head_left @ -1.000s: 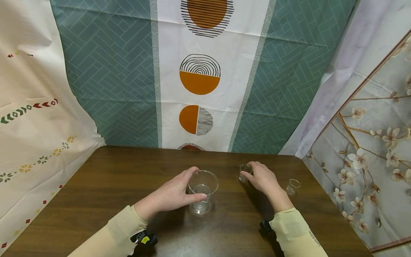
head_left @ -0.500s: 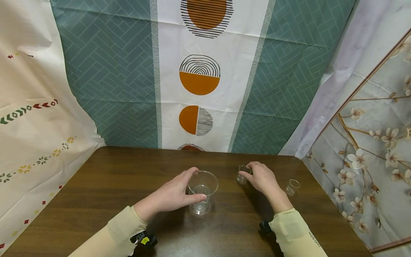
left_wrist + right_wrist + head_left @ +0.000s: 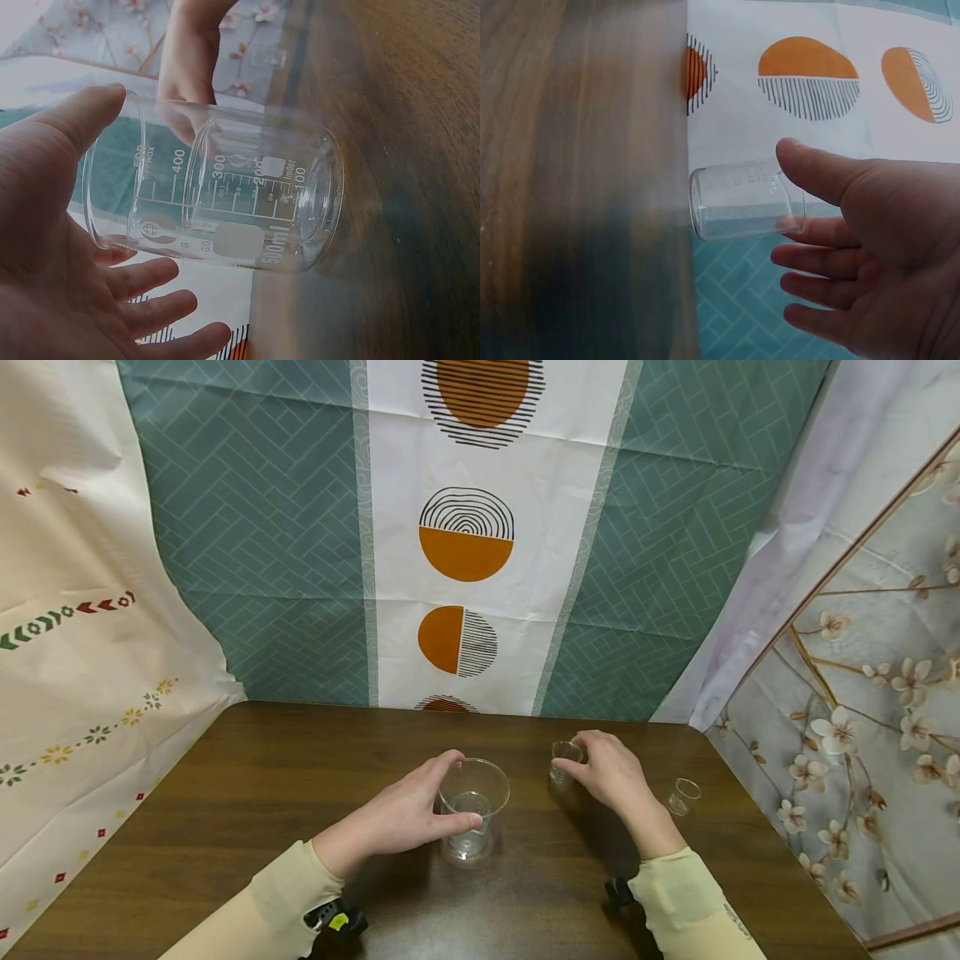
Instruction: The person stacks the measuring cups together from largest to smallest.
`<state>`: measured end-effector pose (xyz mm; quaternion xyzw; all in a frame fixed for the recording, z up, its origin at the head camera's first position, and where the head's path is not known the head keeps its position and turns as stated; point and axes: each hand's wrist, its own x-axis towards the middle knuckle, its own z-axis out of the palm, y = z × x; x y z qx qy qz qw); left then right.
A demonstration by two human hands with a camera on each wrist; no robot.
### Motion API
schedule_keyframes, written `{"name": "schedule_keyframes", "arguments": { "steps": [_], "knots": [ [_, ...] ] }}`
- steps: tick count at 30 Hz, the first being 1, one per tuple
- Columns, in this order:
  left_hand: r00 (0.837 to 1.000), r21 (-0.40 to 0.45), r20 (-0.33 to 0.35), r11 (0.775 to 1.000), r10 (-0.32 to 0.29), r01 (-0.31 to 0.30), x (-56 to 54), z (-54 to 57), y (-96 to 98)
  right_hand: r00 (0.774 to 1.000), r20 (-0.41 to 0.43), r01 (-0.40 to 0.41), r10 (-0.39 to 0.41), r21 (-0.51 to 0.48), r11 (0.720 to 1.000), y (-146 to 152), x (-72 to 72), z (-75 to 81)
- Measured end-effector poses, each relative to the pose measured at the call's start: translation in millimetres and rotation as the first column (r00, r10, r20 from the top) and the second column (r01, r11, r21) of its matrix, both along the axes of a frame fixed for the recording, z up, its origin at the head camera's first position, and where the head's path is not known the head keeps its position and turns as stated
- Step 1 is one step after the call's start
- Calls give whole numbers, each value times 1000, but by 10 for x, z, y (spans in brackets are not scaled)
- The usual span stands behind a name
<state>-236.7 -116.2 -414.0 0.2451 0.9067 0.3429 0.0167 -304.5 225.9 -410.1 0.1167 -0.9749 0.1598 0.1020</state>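
Observation:
My left hand (image 3: 397, 806) holds the rim of a large clear glass beaker (image 3: 240, 244) between thumb and index finger; the other fingers are spread. This beaker, marked 500 ml, stands upright on the brown table (image 3: 315, 760), and a smaller beaker (image 3: 247, 191) sits inside it. To the right, my right hand (image 3: 611, 770) pinches a small glass beaker (image 3: 742, 199) near its rim between thumb and index finger. It is upright, and its base looks slightly off the table. Another tiny beaker (image 3: 684, 797) stands right of my right hand.
Behind the table hangs a green and white cloth (image 3: 468, 610) with orange circles. A cream patterned cloth (image 3: 97, 652) borders the left side, and a floral cloth (image 3: 862, 760) the right. Dark straps with devices (image 3: 337, 917) sit on both wrists.
My right hand has moved slightly left and away from me, carrying the small beaker with it. The left hand, the large beaker and the tiny beaker on the right have stayed put.

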Motion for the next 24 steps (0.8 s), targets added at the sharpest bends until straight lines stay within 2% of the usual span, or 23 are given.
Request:
{"name": "schedule_keyframes", "arguments": {
  "steps": [12,24],
  "knots": [
    [1000,-1,-3,1000,-7,7,3,-3,0,1000,-10,-26,26,-25,999,-82,102,122],
    [1000,-2,-18,1000,-7,7,5,-5,2,995,-65,-80,77,-45,996,-160,189,222]
  ]
}}
